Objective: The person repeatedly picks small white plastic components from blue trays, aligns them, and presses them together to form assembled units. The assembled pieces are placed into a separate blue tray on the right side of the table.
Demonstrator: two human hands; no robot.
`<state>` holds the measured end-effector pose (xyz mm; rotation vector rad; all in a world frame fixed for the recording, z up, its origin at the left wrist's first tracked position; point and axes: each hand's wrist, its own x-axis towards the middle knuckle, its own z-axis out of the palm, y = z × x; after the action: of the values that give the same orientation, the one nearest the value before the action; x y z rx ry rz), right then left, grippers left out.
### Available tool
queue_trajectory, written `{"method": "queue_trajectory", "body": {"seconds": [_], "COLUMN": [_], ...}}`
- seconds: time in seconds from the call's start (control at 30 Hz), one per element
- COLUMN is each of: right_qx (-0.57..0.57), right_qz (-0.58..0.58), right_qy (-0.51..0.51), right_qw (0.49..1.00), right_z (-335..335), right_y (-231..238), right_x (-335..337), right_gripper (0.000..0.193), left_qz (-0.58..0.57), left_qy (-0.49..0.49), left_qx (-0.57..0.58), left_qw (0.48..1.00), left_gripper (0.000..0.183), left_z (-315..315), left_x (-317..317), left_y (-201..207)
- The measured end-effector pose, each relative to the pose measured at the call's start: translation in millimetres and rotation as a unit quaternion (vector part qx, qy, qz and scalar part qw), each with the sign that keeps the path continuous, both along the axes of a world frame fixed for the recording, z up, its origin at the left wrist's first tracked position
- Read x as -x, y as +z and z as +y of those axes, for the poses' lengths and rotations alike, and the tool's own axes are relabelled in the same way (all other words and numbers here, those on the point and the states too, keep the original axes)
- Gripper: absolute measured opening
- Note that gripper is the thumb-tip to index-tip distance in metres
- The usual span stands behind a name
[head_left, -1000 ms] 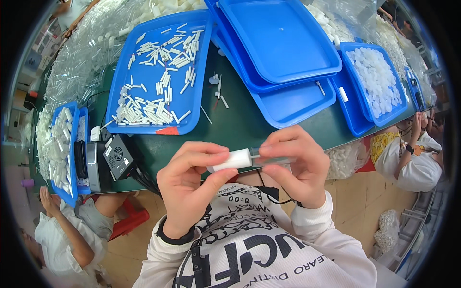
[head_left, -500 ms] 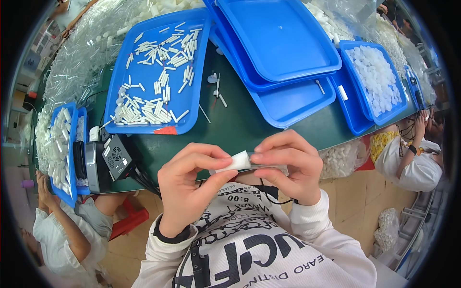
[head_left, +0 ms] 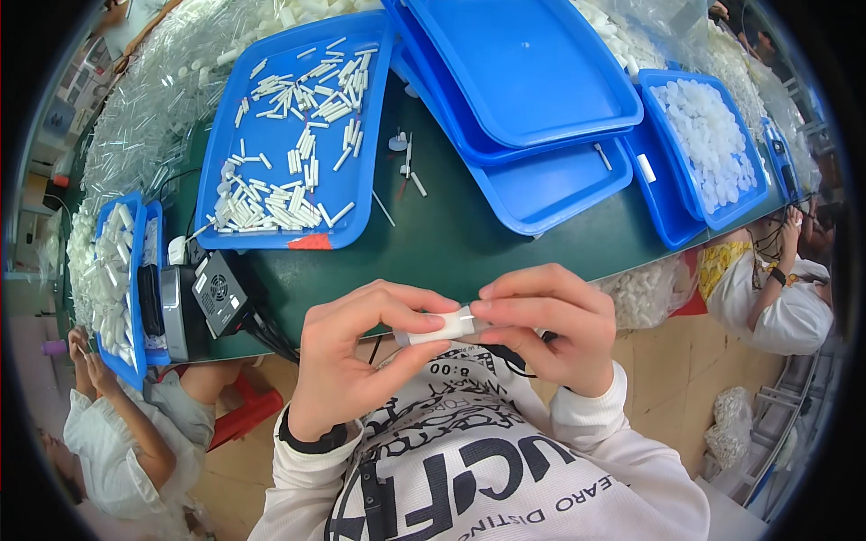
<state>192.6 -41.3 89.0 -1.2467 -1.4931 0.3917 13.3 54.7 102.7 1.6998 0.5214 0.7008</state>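
In front of my chest, just off the table's near edge, my left hand pinches a white cylinder between thumb and fingers. A clear sleeve seems to surround part of it, though the fingers hide its extent. My right hand is closed at the cylinder's right end, its fingertips on a small, thin white piece that meets the cylinder. Most of what the right fingers grip is covered. Both hands nearly touch each other.
Beyond my hands lies a blue tray of small white sticks. Stacked blue trays stand centre right, beside a tray of translucent white pieces. A black box with a fan sits left. Co-workers are at both sides.
The clear tube that stuck out to the right under my right fingers no longer shows there. The cylinder has tilted and dropped slightly, and both hands have shifted a little to the right.
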Motion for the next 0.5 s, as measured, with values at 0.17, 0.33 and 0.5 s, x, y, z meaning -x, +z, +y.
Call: {"method": "queue_trajectory", "body": {"seconds": [0.17, 0.33, 0.5], "right_qx": [0.007, 0.045, 0.047], "right_qz": [0.032, 0.207, 0.172], "right_qy": [-0.007, -0.003, 0.061], "right_qw": [0.999, 0.977, 0.982], "right_z": [4.5, 3.7, 6.2], "right_y": [0.6, -1.8, -3.9], "right_x": [1.6, 0.8, -1.1], "right_gripper": [0.026, 0.027, 0.028], "left_qz": [-0.038, -0.074, -0.035], "left_qy": [0.041, 0.099, 0.106], "left_qx": [0.055, 0.084, 0.000], "left_qw": [0.997, 0.989, 0.994], "left_gripper": [0.028, 0.028, 0.034], "left_z": [4.2, -2.4, -9.5], "left_x": [-1.0, 1.8, 0.6], "left_y": [-4.3, -4.0, -7.5]}}
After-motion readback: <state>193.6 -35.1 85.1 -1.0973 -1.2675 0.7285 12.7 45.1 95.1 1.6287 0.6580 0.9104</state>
